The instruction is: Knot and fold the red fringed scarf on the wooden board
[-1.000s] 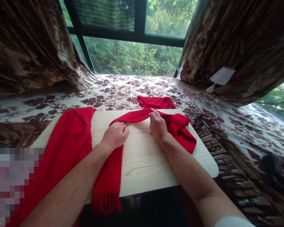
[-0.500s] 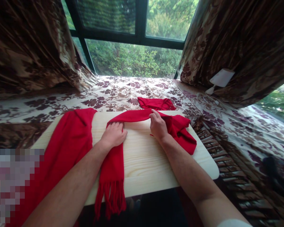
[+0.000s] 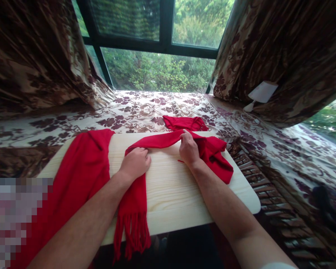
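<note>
The red scarf point(image 3: 156, 141) spans both hands along the far side of the worktop point(image 3: 179, 194). Its long axis runs left-right, then bends at the left hand point(image 3: 134, 163); the fringed end overhangs the near edge. The left hand curls over the bend, grip indeterminable. The right hand point(image 3: 189, 148) pinches the strip's upper edge.

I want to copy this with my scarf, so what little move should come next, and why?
Perhaps the left hand should draw the red scarf forward slightly, bringing its fringe onto the table: the fringe hangs past the near edge, while the right hand pinches the scarf farther along.
</note>
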A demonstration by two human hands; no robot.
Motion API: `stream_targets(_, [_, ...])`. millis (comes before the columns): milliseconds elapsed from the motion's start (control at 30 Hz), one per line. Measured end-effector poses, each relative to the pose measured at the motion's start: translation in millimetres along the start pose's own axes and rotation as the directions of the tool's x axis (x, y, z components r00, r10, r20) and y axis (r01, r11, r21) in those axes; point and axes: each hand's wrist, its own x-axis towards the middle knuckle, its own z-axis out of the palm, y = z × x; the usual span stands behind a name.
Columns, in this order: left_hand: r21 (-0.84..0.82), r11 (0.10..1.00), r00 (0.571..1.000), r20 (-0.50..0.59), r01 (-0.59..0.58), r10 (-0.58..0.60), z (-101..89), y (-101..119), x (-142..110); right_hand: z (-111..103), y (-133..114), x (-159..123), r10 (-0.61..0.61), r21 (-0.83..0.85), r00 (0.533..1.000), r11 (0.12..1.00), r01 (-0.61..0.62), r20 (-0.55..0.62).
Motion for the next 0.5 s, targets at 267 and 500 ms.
stream_targets(267, [0.008,0.999,0.997,0.077,-0.032,0.031,10.8,-14.9,5.5,2.9,3.1,0.1,0.009,0.019,0.997,1.000,-0.007,-0.076])
stream_targets(500, [-0.006,0.995,0.995,0.025,0.099,-0.099,-3.5,-10.6,-3.6,2.1,4.9,0.1,0.008,0.003,0.999,1.000,-0.008,-0.041])
